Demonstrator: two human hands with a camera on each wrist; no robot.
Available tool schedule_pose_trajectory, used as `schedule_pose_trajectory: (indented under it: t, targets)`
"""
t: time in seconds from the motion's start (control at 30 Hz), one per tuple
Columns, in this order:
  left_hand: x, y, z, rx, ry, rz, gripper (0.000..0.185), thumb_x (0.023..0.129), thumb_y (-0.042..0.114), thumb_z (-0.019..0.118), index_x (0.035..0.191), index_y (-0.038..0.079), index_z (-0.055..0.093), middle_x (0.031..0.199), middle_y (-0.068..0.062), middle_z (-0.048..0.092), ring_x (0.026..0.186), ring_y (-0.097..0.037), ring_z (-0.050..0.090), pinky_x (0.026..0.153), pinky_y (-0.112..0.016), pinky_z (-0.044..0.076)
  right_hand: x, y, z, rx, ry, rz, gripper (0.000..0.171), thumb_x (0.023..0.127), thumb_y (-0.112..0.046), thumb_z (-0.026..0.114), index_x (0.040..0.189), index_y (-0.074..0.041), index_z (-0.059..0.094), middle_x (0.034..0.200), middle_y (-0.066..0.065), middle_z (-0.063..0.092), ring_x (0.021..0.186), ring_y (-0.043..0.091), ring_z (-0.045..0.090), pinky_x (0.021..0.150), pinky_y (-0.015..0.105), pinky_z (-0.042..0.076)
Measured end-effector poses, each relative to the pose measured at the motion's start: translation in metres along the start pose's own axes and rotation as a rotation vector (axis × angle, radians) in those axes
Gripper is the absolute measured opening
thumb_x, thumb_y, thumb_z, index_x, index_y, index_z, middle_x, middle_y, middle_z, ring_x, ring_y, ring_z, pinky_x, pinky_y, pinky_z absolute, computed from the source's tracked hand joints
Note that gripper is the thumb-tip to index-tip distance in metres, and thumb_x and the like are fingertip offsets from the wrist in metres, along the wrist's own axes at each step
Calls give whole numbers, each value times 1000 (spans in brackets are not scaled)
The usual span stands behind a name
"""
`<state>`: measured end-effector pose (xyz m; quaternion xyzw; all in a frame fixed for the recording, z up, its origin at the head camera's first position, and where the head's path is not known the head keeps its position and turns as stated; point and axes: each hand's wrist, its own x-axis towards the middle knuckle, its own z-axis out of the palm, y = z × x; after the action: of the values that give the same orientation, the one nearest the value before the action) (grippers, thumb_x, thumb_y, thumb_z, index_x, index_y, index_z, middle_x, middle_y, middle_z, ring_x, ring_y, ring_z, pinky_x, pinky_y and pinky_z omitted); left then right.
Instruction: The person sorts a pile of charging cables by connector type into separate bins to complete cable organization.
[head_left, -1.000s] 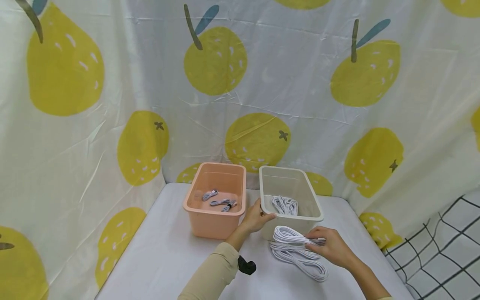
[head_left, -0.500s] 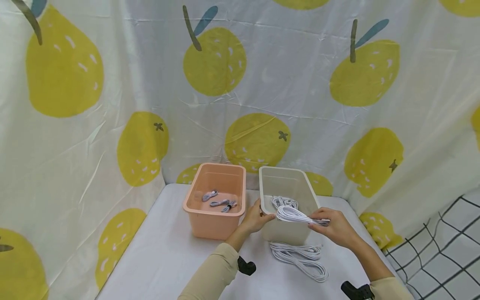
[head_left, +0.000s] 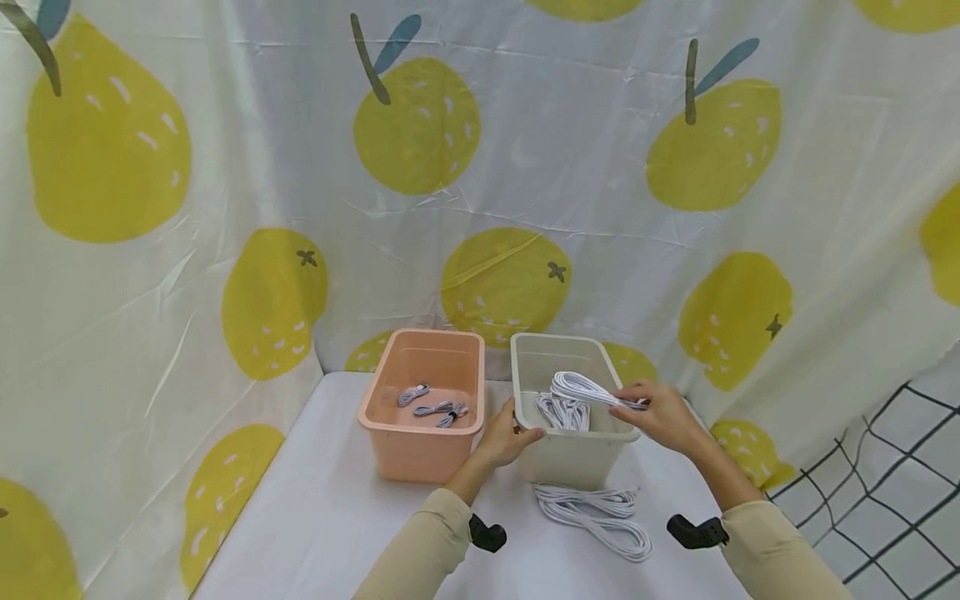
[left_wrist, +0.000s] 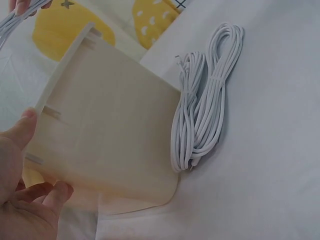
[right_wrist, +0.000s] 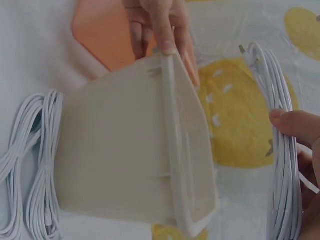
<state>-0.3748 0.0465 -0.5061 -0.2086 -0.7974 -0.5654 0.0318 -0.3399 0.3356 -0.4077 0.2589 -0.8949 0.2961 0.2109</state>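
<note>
My right hand (head_left: 663, 417) pinches a coiled white cable (head_left: 577, 386) between thumb and fingers, over the opening of a cream plastic bin (head_left: 573, 462). In the right wrist view the held cable (right_wrist: 282, 165) is a bundle of many loops, with a metal plug tip showing at one end. At the bin's near left corner, my left hand (head_left: 504, 440) grips the rim, thumb on top and fingers below. Another white cable coil (head_left: 562, 414) lies inside this bin. In front of it, more coiled white cable (head_left: 596, 517) lies on the table, seen closely in the left wrist view.
A peach bin (head_left: 422, 457) stands to the left of the cream one, holding several small grey cable bundles (head_left: 433, 408). Fruit-printed curtain (head_left: 510, 167) surrounds the back and sides. A black wire grid (head_left: 885, 483) is at the right of the white-covered table.
My right hand has lifted a cable coil from the pile on the table, up and forward over the cream bin. The left hand keeps its hold on the rim. The head view has shifted slightly.
</note>
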Motion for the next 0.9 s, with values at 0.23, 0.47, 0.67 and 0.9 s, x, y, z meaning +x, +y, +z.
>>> schedule_pose_trajectory:
  t: [0.23, 0.47, 0.67, 0.9]
  targets:
    - [0, -2, 1, -8, -15, -14, 72, 95, 15, 78, 153, -1, 38, 136, -21, 59, 125, -32, 59, 101, -41, 52, 25, 0, 3, -57, 2, 46, 23, 86, -13, 85, 105, -1, 81, 98, 12, 74, 87, 29, 66, 72, 39, 56]
    - [0, 0, 0, -7, 2, -10, 73, 94, 16, 79, 152, -1, 39, 134, -20, 60, 122, -31, 60, 99, -39, 52, 49, -3, 9, -91, 36, 141, 26, 87, -14, 84, 108, 2, 79, 96, 17, 74, 83, 31, 64, 70, 43, 50]
    - [0, 2, 0, -4, 2, 3, 73, 93, 13, 80, 152, -3, 38, 134, -21, 60, 123, -32, 60, 100, -39, 52, 63, -3, 24, -140, 115, 233, 27, 86, -17, 83, 106, 1, 80, 90, 14, 75, 78, 29, 65, 65, 40, 46]
    - [0, 2, -1, 16, 0, -22, 76, 94, 16, 79, 154, -3, 36, 136, -23, 59, 125, -37, 59, 99, -42, 52, 82, -15, 48, -66, 161, 463, 30, 92, -21, 77, 109, 3, 78, 99, 17, 76, 88, 34, 66, 73, 41, 50]
